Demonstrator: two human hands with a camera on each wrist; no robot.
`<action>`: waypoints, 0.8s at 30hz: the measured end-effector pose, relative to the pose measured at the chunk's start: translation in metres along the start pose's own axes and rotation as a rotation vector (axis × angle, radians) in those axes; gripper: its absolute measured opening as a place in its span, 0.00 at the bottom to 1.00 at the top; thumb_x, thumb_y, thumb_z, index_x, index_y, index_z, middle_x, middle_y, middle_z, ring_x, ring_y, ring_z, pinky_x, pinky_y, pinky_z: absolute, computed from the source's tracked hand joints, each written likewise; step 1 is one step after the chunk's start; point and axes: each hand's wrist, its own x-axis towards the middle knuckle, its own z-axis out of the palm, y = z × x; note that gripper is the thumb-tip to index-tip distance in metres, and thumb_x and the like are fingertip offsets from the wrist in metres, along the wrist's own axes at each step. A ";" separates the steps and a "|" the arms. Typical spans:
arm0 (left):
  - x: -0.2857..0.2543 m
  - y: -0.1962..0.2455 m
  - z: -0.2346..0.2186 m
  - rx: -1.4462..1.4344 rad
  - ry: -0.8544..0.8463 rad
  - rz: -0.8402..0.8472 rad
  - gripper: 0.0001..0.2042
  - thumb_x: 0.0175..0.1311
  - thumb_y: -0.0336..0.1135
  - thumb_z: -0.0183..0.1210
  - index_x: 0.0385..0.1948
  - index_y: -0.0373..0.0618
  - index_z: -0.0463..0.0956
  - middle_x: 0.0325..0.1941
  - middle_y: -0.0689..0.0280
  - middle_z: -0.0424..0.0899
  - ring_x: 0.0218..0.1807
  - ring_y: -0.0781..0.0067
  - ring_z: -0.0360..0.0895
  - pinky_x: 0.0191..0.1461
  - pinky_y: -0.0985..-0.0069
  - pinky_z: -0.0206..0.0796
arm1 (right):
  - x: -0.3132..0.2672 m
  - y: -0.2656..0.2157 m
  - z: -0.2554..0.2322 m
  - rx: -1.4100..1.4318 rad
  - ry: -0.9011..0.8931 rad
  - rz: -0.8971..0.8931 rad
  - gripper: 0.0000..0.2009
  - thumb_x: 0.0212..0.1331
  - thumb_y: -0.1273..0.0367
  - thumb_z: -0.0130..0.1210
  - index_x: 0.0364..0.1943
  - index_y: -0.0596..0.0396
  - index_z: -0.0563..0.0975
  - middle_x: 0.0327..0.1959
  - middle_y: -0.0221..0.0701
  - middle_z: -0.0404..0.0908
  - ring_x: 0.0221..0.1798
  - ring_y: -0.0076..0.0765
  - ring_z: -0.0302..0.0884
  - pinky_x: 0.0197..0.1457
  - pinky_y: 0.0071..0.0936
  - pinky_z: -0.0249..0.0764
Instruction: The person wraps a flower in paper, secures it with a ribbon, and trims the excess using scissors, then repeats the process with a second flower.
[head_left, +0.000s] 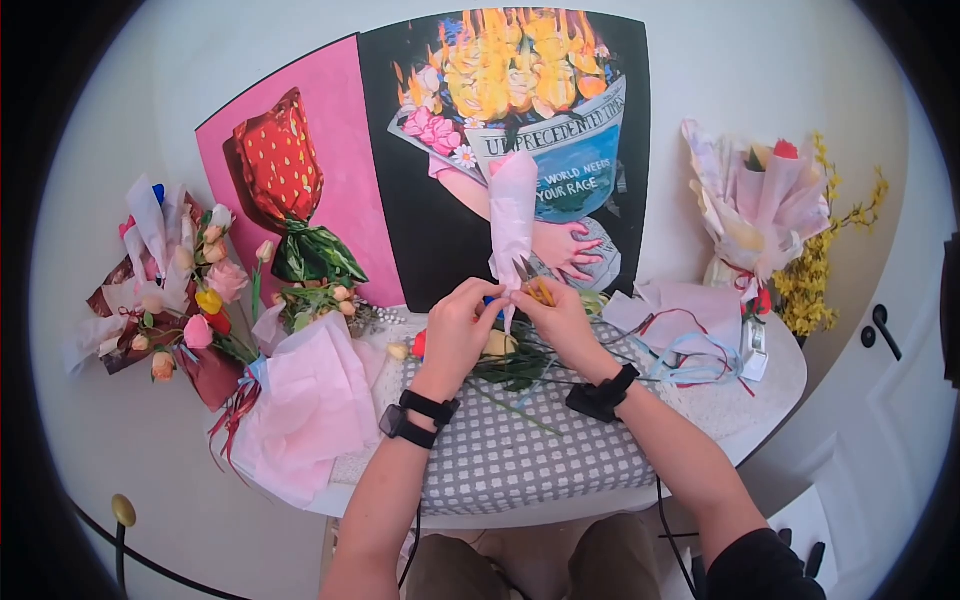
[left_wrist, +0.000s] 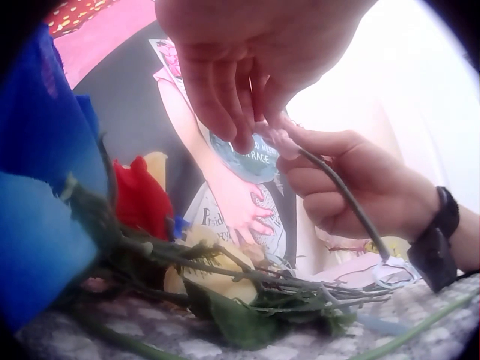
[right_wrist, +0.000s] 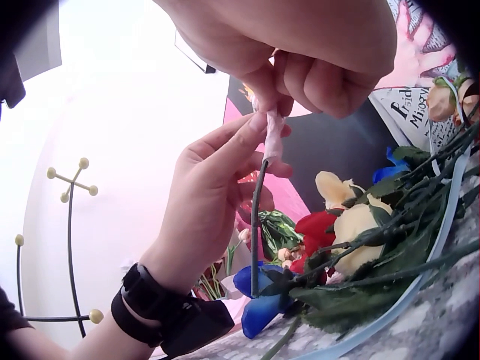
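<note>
A single flower (head_left: 512,170) in a pink paper wrap (head_left: 512,215) stands upright between both hands. My left hand (head_left: 458,325) pinches the gathered lower end of the paper from the left. From the right, my right hand (head_left: 565,325) pinches the same spot, with orange-handled scissors (head_left: 541,291) tucked in its grasp, blades pointing up. Below the fingers, a bare green stem (left_wrist: 349,199) sticks out of the twisted paper in the left wrist view. Loose flowers lie under the hands, among them a red bloom (right_wrist: 315,232), a cream bloom (right_wrist: 360,236) and a blue bloom (right_wrist: 259,311).
A grey patterned cloth (head_left: 530,465) covers the table's front middle. Pink paper sheets (head_left: 310,400) lie at left beside a bouquet (head_left: 180,290). At right are ribbons (head_left: 690,350) and another wrapped bouquet (head_left: 765,200). Posters (head_left: 380,200) stand behind.
</note>
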 end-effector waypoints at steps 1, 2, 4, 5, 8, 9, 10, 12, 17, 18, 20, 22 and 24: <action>0.000 0.000 0.000 -0.003 0.007 0.003 0.07 0.65 0.28 0.66 0.39 0.35 0.83 0.37 0.61 0.86 0.29 0.73 0.83 0.33 0.75 0.75 | 0.000 0.000 0.000 0.010 -0.006 0.000 0.12 0.68 0.63 0.63 0.37 0.60 0.81 0.27 0.20 0.74 0.31 0.15 0.64 0.34 0.21 0.60; 0.000 0.000 0.000 -0.003 0.009 0.003 0.07 0.65 0.28 0.66 0.39 0.35 0.83 0.37 0.61 0.86 0.29 0.73 0.83 0.33 0.75 0.75 | 0.000 0.000 0.000 0.010 -0.009 0.000 0.12 0.68 0.63 0.63 0.37 0.60 0.81 0.27 0.20 0.74 0.31 0.15 0.64 0.34 0.21 0.60; -0.001 0.000 -0.001 0.031 0.024 0.011 0.06 0.65 0.28 0.66 0.39 0.35 0.83 0.36 0.60 0.87 0.29 0.71 0.85 0.33 0.75 0.75 | 0.000 0.000 0.001 0.003 -0.022 -0.013 0.12 0.68 0.63 0.63 0.37 0.59 0.81 0.27 0.19 0.74 0.31 0.14 0.64 0.34 0.21 0.60; -0.001 0.001 -0.001 0.031 0.026 0.010 0.06 0.65 0.28 0.66 0.39 0.35 0.83 0.36 0.60 0.87 0.29 0.71 0.85 0.33 0.75 0.75 | 0.000 0.000 0.001 0.002 -0.024 -0.013 0.12 0.68 0.63 0.63 0.37 0.59 0.81 0.27 0.19 0.74 0.31 0.14 0.64 0.34 0.21 0.60; -0.001 0.003 -0.002 0.039 0.018 0.002 0.06 0.64 0.28 0.67 0.38 0.36 0.84 0.35 0.60 0.87 0.30 0.69 0.86 0.34 0.75 0.76 | -0.001 0.000 0.000 -0.003 -0.023 0.013 0.11 0.68 0.64 0.63 0.37 0.60 0.80 0.27 0.19 0.74 0.31 0.14 0.63 0.33 0.21 0.59; -0.002 0.003 -0.002 0.059 0.017 0.012 0.06 0.63 0.28 0.67 0.38 0.36 0.84 0.35 0.60 0.87 0.30 0.68 0.86 0.34 0.74 0.76 | 0.000 0.001 0.000 -0.010 -0.024 0.006 0.11 0.68 0.64 0.63 0.37 0.60 0.80 0.27 0.19 0.73 0.30 0.14 0.63 0.33 0.21 0.59; -0.002 0.004 -0.002 0.079 0.015 0.021 0.06 0.63 0.28 0.67 0.38 0.36 0.84 0.35 0.60 0.87 0.30 0.67 0.87 0.34 0.74 0.76 | 0.000 0.002 0.000 -0.017 -0.023 -0.002 0.12 0.68 0.64 0.63 0.37 0.60 0.80 0.27 0.19 0.73 0.30 0.14 0.62 0.33 0.21 0.58; -0.003 0.003 -0.001 0.087 0.025 0.022 0.06 0.63 0.28 0.67 0.37 0.36 0.83 0.35 0.60 0.87 0.30 0.67 0.87 0.34 0.73 0.76 | 0.000 0.002 0.001 -0.033 -0.021 -0.011 0.12 0.68 0.64 0.63 0.36 0.59 0.80 0.26 0.19 0.72 0.30 0.14 0.62 0.33 0.21 0.58; -0.003 0.004 -0.002 0.072 0.034 0.010 0.05 0.63 0.26 0.66 0.37 0.35 0.83 0.36 0.59 0.87 0.30 0.68 0.86 0.34 0.73 0.76 | 0.000 0.000 0.002 -0.053 -0.020 -0.013 0.12 0.68 0.64 0.63 0.35 0.59 0.79 0.24 0.18 0.70 0.29 0.14 0.61 0.31 0.21 0.56; -0.002 0.004 -0.001 0.035 0.041 0.006 0.05 0.63 0.26 0.66 0.37 0.35 0.82 0.36 0.59 0.87 0.30 0.69 0.86 0.35 0.74 0.76 | -0.002 -0.002 0.003 -0.013 -0.015 0.009 0.11 0.68 0.64 0.63 0.35 0.58 0.79 0.24 0.17 0.69 0.27 0.13 0.60 0.29 0.21 0.55; -0.002 0.003 0.000 -0.003 0.049 0.005 0.06 0.63 0.25 0.65 0.38 0.35 0.82 0.37 0.59 0.87 0.30 0.70 0.86 0.35 0.74 0.75 | -0.003 -0.006 0.003 0.026 -0.010 0.030 0.11 0.69 0.64 0.63 0.35 0.57 0.79 0.23 0.17 0.69 0.26 0.12 0.59 0.28 0.20 0.54; -0.001 0.003 0.001 -0.068 0.036 -0.077 0.07 0.62 0.24 0.65 0.40 0.36 0.81 0.38 0.59 0.87 0.30 0.71 0.85 0.36 0.75 0.75 | -0.004 -0.009 0.003 0.083 -0.015 0.064 0.10 0.69 0.64 0.63 0.35 0.56 0.79 0.23 0.16 0.69 0.24 0.11 0.58 0.26 0.19 0.51; -0.002 0.007 0.001 -0.061 0.045 -0.072 0.08 0.62 0.24 0.65 0.42 0.36 0.81 0.38 0.59 0.87 0.30 0.71 0.85 0.36 0.75 0.75 | -0.003 -0.005 0.002 0.077 -0.019 0.059 0.10 0.69 0.64 0.62 0.35 0.56 0.80 0.23 0.16 0.69 0.24 0.11 0.58 0.25 0.19 0.50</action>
